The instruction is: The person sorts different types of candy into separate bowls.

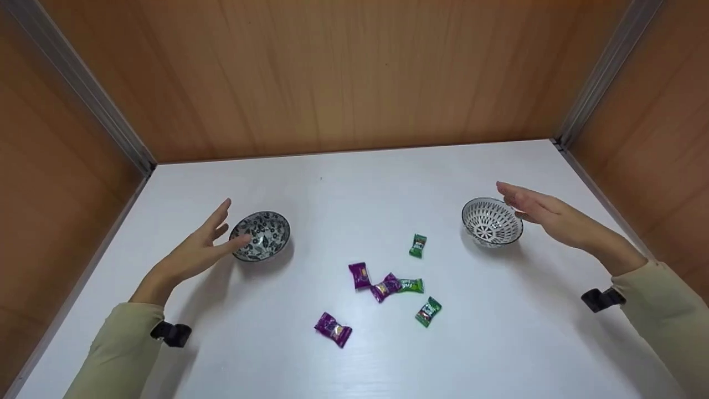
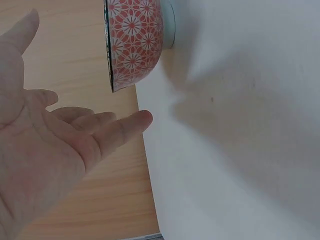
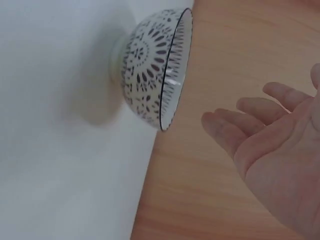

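Observation:
My left hand (image 1: 194, 252) hovers at the near left side of a bowl (image 1: 261, 237) with a dark leafy pattern inside. In the left wrist view that bowl's outside (image 2: 134, 42) is red with white flowers, and the fingers are spread with nothing in them. On the right, a white bowl (image 1: 492, 221) with a black petal pattern stands upright. My right hand (image 1: 554, 213) is held above its right side, fingers extended and holding nothing. The right wrist view has the hand (image 3: 275, 145) apart from the patterned bowl (image 3: 150, 70).
Between the bowls lie wrapped candies on the white table (image 1: 266, 343): purple ones, such as the nearest purple candy (image 1: 333, 330), and green ones, such as the farthest green candy (image 1: 418, 245). Wooden panels (image 1: 354, 72) enclose the back and both sides.

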